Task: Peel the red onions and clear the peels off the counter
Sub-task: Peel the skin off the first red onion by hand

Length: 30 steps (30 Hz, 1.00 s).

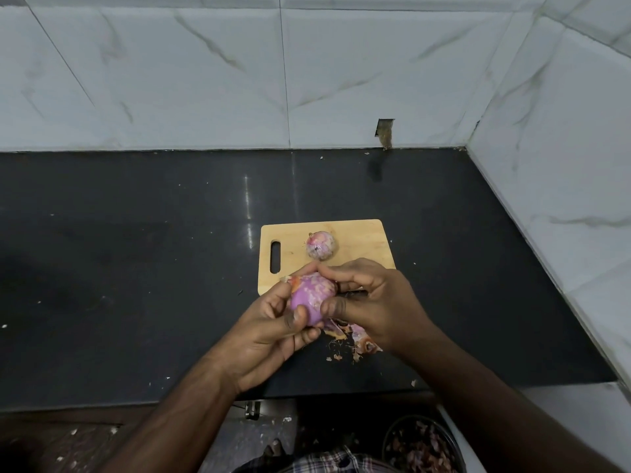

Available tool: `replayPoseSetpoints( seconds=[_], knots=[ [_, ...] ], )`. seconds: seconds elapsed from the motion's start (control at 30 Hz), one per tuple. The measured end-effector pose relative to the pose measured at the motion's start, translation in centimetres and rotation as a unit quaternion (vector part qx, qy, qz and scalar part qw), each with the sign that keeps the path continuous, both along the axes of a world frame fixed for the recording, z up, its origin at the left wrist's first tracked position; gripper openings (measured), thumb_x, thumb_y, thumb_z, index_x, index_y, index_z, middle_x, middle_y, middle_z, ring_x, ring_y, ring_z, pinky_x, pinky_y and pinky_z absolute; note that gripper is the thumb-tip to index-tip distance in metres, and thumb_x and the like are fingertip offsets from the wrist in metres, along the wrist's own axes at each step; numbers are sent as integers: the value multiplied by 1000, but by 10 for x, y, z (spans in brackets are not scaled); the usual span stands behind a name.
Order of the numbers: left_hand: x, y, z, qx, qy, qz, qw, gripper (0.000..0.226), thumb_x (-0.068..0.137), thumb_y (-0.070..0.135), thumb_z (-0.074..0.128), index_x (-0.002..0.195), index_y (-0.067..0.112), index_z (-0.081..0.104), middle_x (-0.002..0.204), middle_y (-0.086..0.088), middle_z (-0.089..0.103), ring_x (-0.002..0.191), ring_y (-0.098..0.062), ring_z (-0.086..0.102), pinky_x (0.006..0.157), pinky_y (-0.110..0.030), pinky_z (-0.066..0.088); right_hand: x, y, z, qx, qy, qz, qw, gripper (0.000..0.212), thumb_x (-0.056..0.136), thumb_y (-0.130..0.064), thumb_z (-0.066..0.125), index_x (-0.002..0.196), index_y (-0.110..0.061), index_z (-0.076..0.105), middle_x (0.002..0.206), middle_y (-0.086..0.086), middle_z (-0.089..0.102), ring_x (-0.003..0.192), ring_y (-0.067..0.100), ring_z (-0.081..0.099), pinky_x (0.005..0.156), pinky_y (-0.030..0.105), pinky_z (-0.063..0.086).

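Head view: peeling step in hand. Half-peeled purple-red onion (312, 297) is gripped above the black counter (136, 268) by left hand (273, 332); right hand (372, 302) is pinched on its skin. Next, likely: papery peel pile (355, 337) gets cleared.

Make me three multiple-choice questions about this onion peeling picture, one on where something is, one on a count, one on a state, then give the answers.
1. Where does the onion that nobody holds lie?
A. on the cutting board
B. on the bare counter
C. on the floor

2. How many onions are in view?
A. one
B. two
C. four

3. What state is the held onion in?
A. sliced in rings
B. fully skinned and set down
C. partly peeled, gripped by both hands

Answers: 1 A, it rests on the wooden board's far part. 2 B, one on the board and one in the hands. 3 C, the left hand and right hand clasp it, and peels lie on the counter beneath.
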<state>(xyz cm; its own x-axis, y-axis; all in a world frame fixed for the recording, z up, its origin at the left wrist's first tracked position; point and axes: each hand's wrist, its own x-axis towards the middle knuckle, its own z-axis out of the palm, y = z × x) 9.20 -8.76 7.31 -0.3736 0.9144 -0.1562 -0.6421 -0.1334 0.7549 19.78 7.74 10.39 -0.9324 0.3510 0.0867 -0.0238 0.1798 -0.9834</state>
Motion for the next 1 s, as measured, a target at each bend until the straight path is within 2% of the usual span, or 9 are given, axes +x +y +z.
replayPoseSetpoints(
  seconds=[0.17,0.27,0.37,0.47,0.63,0.77,0.83,0.93,1.0],
  knots=[
    [1,-1,-6,19,-48,-32,998,88,71,27,90,147,14,48,113,-14,59,87,-20,61,78,-27,55,-3,-1,1,-63,14,-42,997,26,81,8,70,96,-13,76,85,0,74,74,10,69,67,20,55],
    [2,1,-10,32,-84,-29,996,80,72,23,90,141,8,52,112,-16,59,88,-23,60,79,-30,56,-2,0,2,-56,-5,-36,998,20,88,-3,68,103,-14,75,97,3,75,82,14,69,70,25,57],
    [3,4,-12,23,-95,-20,995,70,70,20,92,129,5,58,104,-16,61,86,-24,62,77,-31,56,-2,-2,1,-30,-23,-45,998,26,79,-23,78,104,-18,75,97,-3,73,91,20,68,80,32,59],
    [2,4,-14,28,-101,-28,994,61,71,17,90,124,6,62,105,-16,61,87,-25,62,78,-32,56,-4,-1,1,-35,-14,-59,998,18,80,-8,78,97,-13,77,92,1,74,90,20,70,81,31,58],
    [0,4,-15,41,-104,-45,993,70,76,14,86,139,9,55,117,-16,62,93,-24,63,84,-32,56,-4,5,3,-50,-26,-61,997,19,89,2,65,98,-11,75,90,9,75,68,14,66,64,26,55],
    [-6,3,-17,47,-114,-51,991,67,82,11,81,143,11,52,117,-14,62,97,-23,65,91,-33,56,0,4,5,-32,-18,-24,999,26,81,-3,76,103,-16,75,99,2,74,91,18,69,80,30,58],
    [-7,2,-17,55,-118,-71,989,61,87,10,76,143,9,51,118,-15,64,101,-25,67,93,-35,55,-1,2,3,-10,-6,-41,999,26,77,-1,79,100,-14,77,98,5,73,93,23,69,83,33,58],
    [-4,1,-19,48,-130,-75,987,61,86,12,77,141,5,52,116,-17,64,99,-28,67,90,-35,56,-3,4,4,-2,-9,-60,998,20,80,2,76,95,-11,77,90,5,74,85,19,71,77,28,58],
    [-2,1,-21,38,-147,-64,986,65,83,14,80,140,3,50,112,-19,63,95,-29,67,85,-35,58,-2,7,6,-8,-25,-59,998,19,84,2,71,96,-12,76,82,5,74,70,16,70,68,26,57]
  ],
)
